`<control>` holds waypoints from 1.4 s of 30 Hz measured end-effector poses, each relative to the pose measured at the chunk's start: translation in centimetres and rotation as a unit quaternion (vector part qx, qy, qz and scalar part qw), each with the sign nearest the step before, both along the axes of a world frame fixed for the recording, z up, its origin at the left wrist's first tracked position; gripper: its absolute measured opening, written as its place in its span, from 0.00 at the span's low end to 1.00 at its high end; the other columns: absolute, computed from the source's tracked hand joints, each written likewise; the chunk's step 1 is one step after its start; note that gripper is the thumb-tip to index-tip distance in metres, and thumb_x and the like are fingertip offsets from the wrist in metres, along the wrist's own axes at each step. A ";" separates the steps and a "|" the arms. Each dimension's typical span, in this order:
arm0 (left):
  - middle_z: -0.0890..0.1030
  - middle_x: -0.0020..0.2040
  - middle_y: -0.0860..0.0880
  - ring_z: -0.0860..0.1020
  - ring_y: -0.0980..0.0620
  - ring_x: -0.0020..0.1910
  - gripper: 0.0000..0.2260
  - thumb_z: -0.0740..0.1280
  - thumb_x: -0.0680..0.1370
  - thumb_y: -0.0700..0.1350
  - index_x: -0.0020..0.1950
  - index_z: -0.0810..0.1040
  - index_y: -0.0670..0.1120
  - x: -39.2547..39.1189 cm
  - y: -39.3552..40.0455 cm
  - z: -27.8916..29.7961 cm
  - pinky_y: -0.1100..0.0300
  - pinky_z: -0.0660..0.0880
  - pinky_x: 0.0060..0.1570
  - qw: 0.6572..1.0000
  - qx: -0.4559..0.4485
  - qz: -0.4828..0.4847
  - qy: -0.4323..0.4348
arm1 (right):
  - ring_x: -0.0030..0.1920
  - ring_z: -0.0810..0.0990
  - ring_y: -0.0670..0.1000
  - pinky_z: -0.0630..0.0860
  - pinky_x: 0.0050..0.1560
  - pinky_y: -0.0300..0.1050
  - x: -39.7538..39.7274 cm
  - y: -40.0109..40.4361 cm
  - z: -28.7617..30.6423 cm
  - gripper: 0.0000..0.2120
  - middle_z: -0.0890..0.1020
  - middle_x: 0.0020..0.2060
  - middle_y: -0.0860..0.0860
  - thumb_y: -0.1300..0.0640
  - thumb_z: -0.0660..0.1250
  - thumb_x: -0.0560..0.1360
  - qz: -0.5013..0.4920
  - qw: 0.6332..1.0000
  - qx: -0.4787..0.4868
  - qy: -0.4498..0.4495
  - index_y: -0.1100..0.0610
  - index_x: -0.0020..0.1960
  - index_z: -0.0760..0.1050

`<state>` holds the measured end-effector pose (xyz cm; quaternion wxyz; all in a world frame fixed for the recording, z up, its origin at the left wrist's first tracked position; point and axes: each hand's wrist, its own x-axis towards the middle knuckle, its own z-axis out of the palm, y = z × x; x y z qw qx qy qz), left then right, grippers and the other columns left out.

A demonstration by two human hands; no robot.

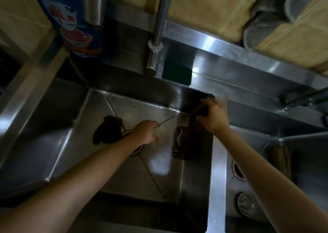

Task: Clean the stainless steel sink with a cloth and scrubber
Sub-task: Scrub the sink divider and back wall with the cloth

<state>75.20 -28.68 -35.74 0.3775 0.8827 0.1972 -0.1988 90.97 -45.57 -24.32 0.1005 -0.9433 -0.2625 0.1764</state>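
Observation:
I look down into the stainless steel sink (58, 144), its left basin dim and wet. My right hand (213, 116) is at the basin's far right corner, closed on the top of a dark striped cloth (182, 142) that hangs down the right wall. My left hand (145, 131) hovers over the basin floor near the drain, fingers loosely curled, nothing clearly in it. A dark crumpled scrubber or rag (108, 131) lies on the basin floor to the left of that hand. A green sponge (177, 75) sits on the ledge behind the basin.
The faucet spout (156, 46) hangs over the back of the basin. A blue detergent bottle (74, 25) stands at the back left. A second basin (248, 188) lies to the right with a drain and a bundle of chopsticks (280, 158). Grey cloth (262, 20) rests on the tiled counter.

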 end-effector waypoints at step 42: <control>0.80 0.55 0.42 0.78 0.45 0.54 0.22 0.76 0.68 0.40 0.59 0.75 0.40 12.9 -7.9 1.1 0.52 0.75 0.54 0.935 -0.155 0.259 -0.187 | 0.76 0.44 0.54 0.54 0.73 0.62 7.1 -5.9 0.2 0.63 0.45 0.77 0.50 0.36 0.77 0.55 0.143 0.981 -0.130 0.034 0.50 0.76 0.41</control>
